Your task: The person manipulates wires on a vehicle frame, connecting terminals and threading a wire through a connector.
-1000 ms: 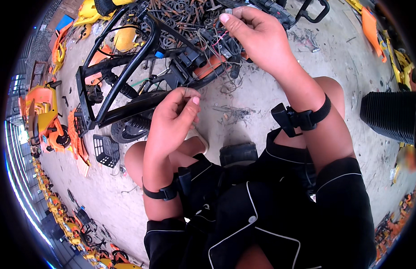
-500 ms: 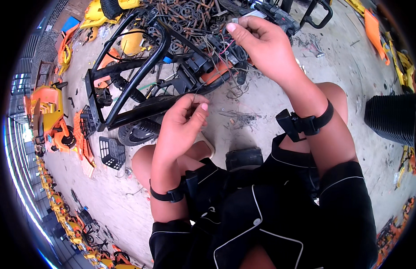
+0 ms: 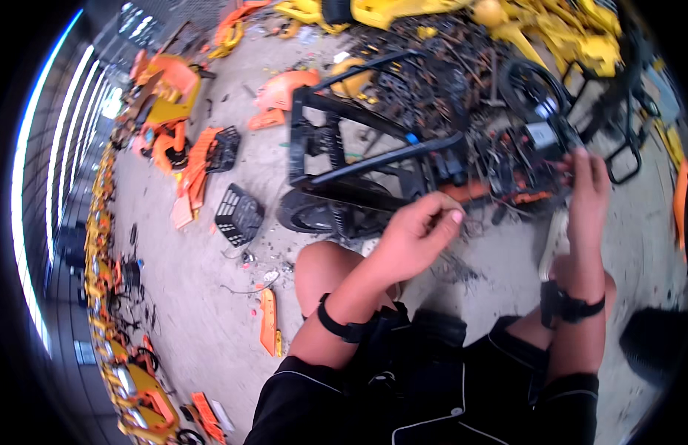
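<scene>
A black tubular vehicle frame (image 3: 359,194) with a wheel (image 3: 314,211) lies on the floor ahead of me. My left hand (image 3: 422,233) is at its near side, thumb and fingers pinched together; whatever they hold, if anything, is too small to make out. Farther right, my right hand (image 3: 587,196) reaches up beside a tangle of wires and dark parts (image 3: 514,167). Motion smears its fingers, so their grip does not show. A pale box-shaped part (image 3: 540,135) sits just left of those fingertips. Black straps circle both my forearms.
A heap of rusty metal parts (image 3: 440,81) lies behind the frame, with yellow panels (image 3: 559,37) beyond. A black basket (image 3: 238,215) and an orange piece (image 3: 267,322) lie at left. A dark ribbed object (image 3: 655,345) stands at right.
The view has swung left, shifting the scene rightward. My right hand has moved right along the wiring, its fingers now pointing up. My left hand stays pinched near the frame.
</scene>
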### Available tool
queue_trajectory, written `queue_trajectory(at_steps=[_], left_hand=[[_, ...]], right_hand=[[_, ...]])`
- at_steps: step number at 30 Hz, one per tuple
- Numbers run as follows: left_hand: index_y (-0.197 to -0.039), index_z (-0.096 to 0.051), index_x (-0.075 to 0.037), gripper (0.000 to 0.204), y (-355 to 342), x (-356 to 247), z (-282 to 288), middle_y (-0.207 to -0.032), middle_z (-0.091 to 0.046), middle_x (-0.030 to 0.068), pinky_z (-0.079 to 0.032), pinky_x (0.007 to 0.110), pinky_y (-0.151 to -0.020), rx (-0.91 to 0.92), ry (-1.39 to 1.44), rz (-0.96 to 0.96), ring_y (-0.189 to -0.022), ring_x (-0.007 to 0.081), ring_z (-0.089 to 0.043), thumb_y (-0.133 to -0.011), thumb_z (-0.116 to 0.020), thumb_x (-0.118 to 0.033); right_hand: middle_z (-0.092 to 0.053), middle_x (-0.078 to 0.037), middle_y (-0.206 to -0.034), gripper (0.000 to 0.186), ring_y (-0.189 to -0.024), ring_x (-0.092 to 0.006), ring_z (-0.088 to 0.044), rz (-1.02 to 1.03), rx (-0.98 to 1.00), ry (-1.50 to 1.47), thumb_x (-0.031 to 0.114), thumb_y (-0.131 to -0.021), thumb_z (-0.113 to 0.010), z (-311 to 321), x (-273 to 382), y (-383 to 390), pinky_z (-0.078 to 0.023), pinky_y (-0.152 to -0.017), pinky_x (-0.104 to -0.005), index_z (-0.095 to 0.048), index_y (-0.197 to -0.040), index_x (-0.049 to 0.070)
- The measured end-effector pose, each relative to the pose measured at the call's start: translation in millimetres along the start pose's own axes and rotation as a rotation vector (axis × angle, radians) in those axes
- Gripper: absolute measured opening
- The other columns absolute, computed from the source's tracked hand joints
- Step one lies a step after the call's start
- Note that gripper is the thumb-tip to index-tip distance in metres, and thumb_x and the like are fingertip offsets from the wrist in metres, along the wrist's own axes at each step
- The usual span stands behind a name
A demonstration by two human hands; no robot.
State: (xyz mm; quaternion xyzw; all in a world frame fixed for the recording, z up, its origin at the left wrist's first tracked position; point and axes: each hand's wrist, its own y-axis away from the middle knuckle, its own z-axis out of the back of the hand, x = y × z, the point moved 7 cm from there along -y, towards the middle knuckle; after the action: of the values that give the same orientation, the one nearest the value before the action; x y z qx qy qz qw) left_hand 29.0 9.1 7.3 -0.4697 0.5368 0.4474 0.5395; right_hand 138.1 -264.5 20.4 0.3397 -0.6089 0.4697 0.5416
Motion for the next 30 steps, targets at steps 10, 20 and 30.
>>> queue_trajectory(at_steps=[10,20,30], left_hand=[[-0.098,-0.06,-0.003,0.012,3.9,-9.8,-7.6,-0.076,-0.061,0.0069,-0.046,0.032,-0.062,0.026,-0.323,-0.157,-0.068,0.0166,-0.059,-0.093,-0.064,-0.013],[-0.097,-0.056,-0.002,0.015,4.0,-7.8,-10.8,-0.077,-0.062,0.0092,-0.047,0.033,-0.062,-0.043,-0.281,-0.163,-0.068,0.0192,-0.061,-0.09,-0.066,-0.01],[-0.103,-0.059,-0.001,0.017,3.6,-6.8,-6.2,-0.078,-0.062,0.0061,-0.047,0.03,-0.064,-0.032,-0.23,-0.153,-0.07,0.0135,-0.058,-0.092,-0.067,-0.012]], right_hand=[[-0.048,0.004,-0.066,0.032,-0.056,-0.0053,-0.042,0.037,0.608,0.139,0.019,-0.097,-0.064,-34.4,8.9,44.9,-0.034,-0.051,-0.0222,-0.053,-0.071,0.006],[-0.063,-0.003,-0.087,0.012,-0.08,-0.0115,-0.059,0.099,1.06,-0.018,0.006,-0.089,-0.07,-87.5,33.1,112.0,-0.046,-0.071,-0.025,-0.062,-0.096,0.001],[-0.063,-0.001,-0.083,0.01,-0.073,-0.0068,-0.056,-0.067,1.073,0.023,0.006,-0.091,-0.069,-88.9,8.5,112.6,-0.045,-0.064,-0.0223,-0.061,-0.094,0.001]])
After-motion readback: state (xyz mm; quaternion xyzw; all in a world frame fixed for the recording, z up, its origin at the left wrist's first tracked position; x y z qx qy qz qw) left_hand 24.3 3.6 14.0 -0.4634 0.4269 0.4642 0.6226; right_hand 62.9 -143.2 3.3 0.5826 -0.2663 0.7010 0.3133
